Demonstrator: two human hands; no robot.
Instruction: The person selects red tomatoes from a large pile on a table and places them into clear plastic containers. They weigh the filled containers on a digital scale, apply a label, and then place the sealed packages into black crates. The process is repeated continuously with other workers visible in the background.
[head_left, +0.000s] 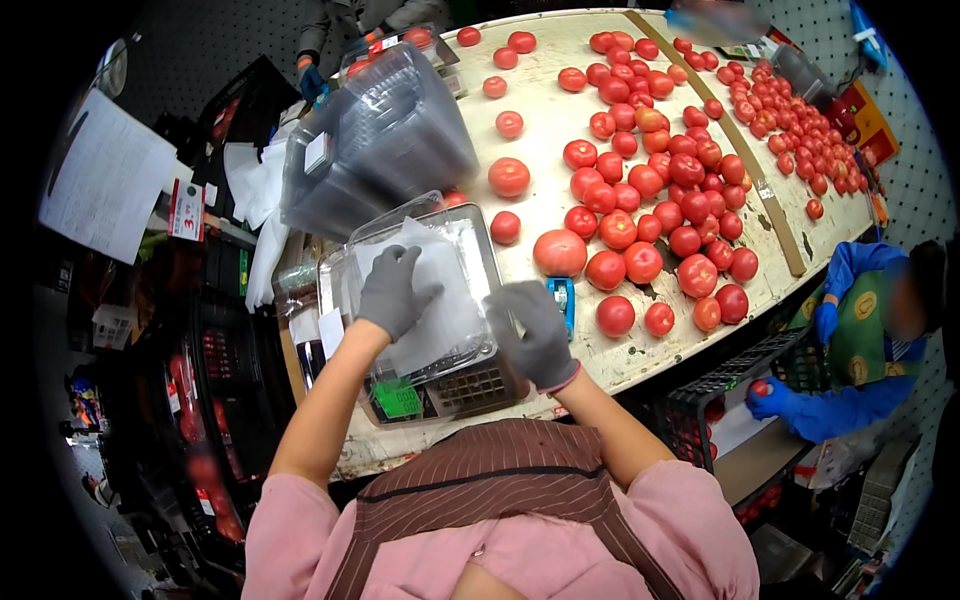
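My left hand (393,295), in a grey glove, rests with fingers bent and apart on a white paper sheet (435,258) inside a clear plastic tray (483,240). The tray lies on a scale with a green display (396,398). At the tray's right side is my right hand (530,333), also gloved, slightly blurred with curled fingers; I cannot tell whether it grips anything. A blue device (561,300) lies beside it. Behind the tray stands a pile of nested clear containers (380,140). Many red tomatoes (616,228) are spread to the right.
The pale worktable (545,140) has a wooden strip (780,230) dividing tomato groups. A co-worker in blue gloves (768,398) holds a tomato over a black crate (690,425) at lower right. Another person (312,75) is across the table. Crates (205,410) line the left.
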